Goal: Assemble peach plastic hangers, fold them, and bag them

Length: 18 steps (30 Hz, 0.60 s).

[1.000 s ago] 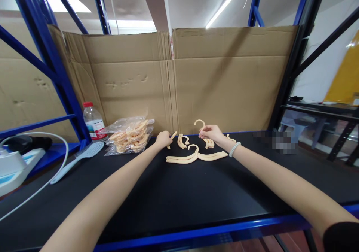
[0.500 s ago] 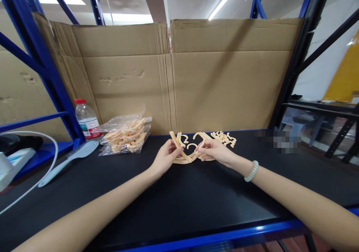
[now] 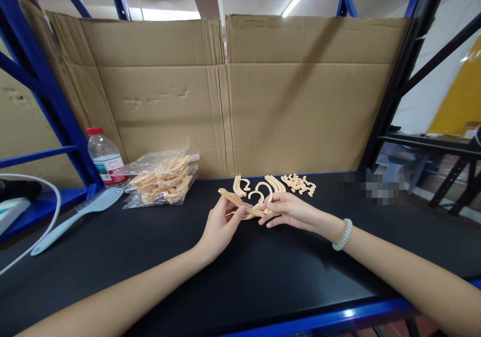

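My left hand (image 3: 222, 227) is closed around a long, slightly curved cream strip (image 3: 230, 197), which looks like a hanger arm with a hollow channel. The strip slants down to the right, its lower end near my right fingertips. My right hand (image 3: 286, 211) pinches the lower end of a cream hook piece (image 3: 264, 185) shaped like a hanger hook. Whether the two pieces touch is hidden by my fingers. Behind them another small hook (image 3: 256, 195) and several curved strips (image 3: 275, 184) lie on the black tabletop (image 3: 240, 282).
Small bone-shaped cream pieces (image 3: 299, 184) are piled at the back right. To the left are clear bags of cream parts (image 3: 163, 179), a red-capped bottle (image 3: 107, 159), a pale blue hairbrush (image 3: 80, 216) and a white cable (image 3: 52, 232). Cardboard (image 3: 315, 101) walls off the back.
The strip in my left hand has tilted flatter, its channel now showing. My right hand has turned and lowered slightly, fingers more spread. The view has shifted a little to the right.
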### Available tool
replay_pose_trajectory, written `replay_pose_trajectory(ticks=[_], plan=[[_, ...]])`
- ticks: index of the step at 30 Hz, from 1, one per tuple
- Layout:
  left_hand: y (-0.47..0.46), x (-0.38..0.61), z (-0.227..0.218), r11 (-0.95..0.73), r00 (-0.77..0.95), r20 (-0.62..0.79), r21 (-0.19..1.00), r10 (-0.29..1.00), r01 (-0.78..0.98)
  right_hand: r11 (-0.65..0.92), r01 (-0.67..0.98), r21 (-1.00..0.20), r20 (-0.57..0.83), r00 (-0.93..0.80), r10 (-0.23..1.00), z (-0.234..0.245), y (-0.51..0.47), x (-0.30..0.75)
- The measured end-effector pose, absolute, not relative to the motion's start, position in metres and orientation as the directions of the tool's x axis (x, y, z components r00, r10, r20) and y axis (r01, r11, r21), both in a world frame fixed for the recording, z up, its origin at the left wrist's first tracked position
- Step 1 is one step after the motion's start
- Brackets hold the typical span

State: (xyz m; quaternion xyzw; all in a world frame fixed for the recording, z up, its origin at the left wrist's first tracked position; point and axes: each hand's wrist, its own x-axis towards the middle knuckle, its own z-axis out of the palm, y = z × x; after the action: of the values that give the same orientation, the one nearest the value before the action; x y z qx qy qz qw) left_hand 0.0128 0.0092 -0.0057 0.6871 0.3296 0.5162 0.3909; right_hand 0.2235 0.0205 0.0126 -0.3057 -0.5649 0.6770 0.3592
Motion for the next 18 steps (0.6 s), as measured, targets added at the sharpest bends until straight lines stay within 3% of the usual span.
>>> replay_pose_trajectory(ticks=[10,18], plan=[[0.004,0.013,-0.005,-0.518,0.245,0.49,0.853,0.837,0.065,-0.077,-0.154,-0.985,0.011,-0.506,0.862,0.014,0.017,0.219],[-0.001,0.016,-0.001,-0.455,0.178,0.442,0.89,0.879,0.035,0.052,-0.136,-0.989,0.097,-0.355,0.93,0.003,0.016,0.209]])
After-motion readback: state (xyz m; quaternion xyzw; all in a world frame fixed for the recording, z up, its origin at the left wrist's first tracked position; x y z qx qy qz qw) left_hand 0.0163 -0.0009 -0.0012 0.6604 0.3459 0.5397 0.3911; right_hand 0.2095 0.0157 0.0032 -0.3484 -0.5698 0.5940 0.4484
